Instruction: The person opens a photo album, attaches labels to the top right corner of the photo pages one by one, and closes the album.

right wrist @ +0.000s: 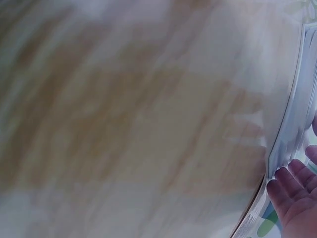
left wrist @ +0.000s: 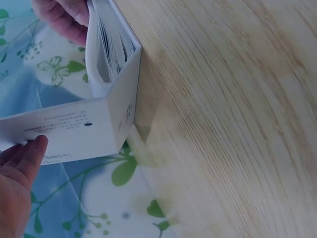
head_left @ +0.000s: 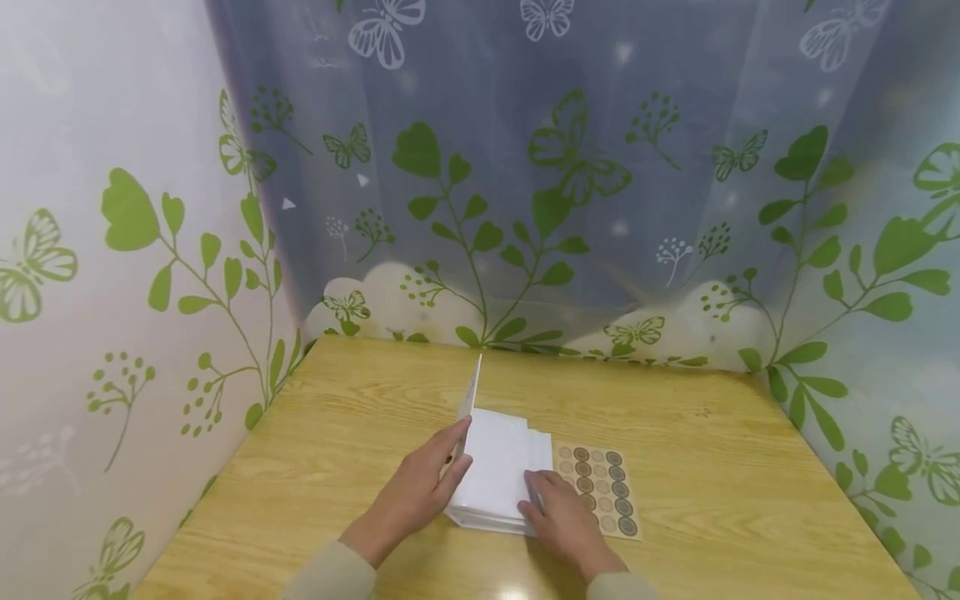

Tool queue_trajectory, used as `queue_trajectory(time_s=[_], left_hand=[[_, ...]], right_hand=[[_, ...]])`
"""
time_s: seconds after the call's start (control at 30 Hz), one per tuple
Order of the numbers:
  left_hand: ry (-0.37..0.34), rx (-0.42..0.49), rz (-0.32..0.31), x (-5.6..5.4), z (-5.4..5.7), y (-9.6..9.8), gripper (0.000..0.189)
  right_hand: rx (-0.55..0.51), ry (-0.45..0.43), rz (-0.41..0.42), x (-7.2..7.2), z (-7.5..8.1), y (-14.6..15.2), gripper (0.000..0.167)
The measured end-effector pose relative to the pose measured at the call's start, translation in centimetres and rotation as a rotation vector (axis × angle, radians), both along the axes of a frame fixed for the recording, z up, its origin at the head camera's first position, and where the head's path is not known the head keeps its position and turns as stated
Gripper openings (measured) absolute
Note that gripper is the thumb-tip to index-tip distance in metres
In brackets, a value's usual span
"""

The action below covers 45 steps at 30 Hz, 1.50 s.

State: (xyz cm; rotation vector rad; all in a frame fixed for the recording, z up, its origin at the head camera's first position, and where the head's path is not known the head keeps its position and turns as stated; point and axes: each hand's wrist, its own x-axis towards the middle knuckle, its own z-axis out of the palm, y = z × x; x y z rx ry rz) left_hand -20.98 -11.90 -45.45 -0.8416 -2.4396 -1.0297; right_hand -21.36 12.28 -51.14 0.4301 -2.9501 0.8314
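A thick white album [head_left: 498,467] lies on the wooden table with its front cover [head_left: 471,392] raised nearly upright at the left. My left hand [head_left: 412,487] touches that cover; in the left wrist view its straight fingers [left wrist: 32,156] lie against the printed outer face. At the album's right edge, my right hand [head_left: 562,517] holds the white leaves, thumb on top. The left wrist view shows the leaves [left wrist: 111,44] bowed beside the spine. In the right wrist view, fingertips [right wrist: 282,178] meet the leaf edges; part of that hand is cut off.
A tan sheet of round stickers [head_left: 607,483], in light and dark columns, lies right of the album, partly behind the right hand. The wood-grain table [head_left: 360,392] spreads around them. A curtain with butterflies and leaves [head_left: 480,208] stands behind and along both sides.
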Motion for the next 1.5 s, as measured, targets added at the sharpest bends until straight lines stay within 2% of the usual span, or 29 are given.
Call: queue_trajectory(time_s=[0.2, 0.53, 0.7, 0.83, 1.07, 1.27, 1.5], left_hand=[[-0.097, 0.129, 0.006, 0.2, 0.4, -1.2, 0.049], [-0.301, 0.385, 0.153, 0.7, 1.4, -3.0, 0.046], [-0.406, 0.514, 0.191, 0.7, 1.7, -4.2, 0.044], [-0.466, 0.591, 0.196, 0.7, 1.6, -5.2, 0.045], [-0.538, 0.642, 0.201, 0.7, 1.0, -7.2, 0.048], [-0.593, 0.640, 0.226, 0.7, 0.4, -8.8, 0.049], [-0.624, 0.558, 0.316, 0.6, -0.3, -10.1, 0.050]], right_hand=[[0.005, -0.001, 0.008, 0.0, 0.1, -0.1, 0.047], [0.026, -0.037, 0.003, -0.3, 0.0, -0.1, 0.048], [0.028, -0.041, 0.013, -0.4, 0.3, -0.1, 0.048], [0.025, -0.054, 0.010, -0.5, 0.4, -0.1, 0.049], [0.029, -0.055, 0.013, -0.5, 0.1, -0.1, 0.048], [0.053, -0.039, 0.013, -0.5, 0.1, -0.2, 0.048], [0.050, -0.044, 0.016, -0.4, 0.2, -0.4, 0.049]])
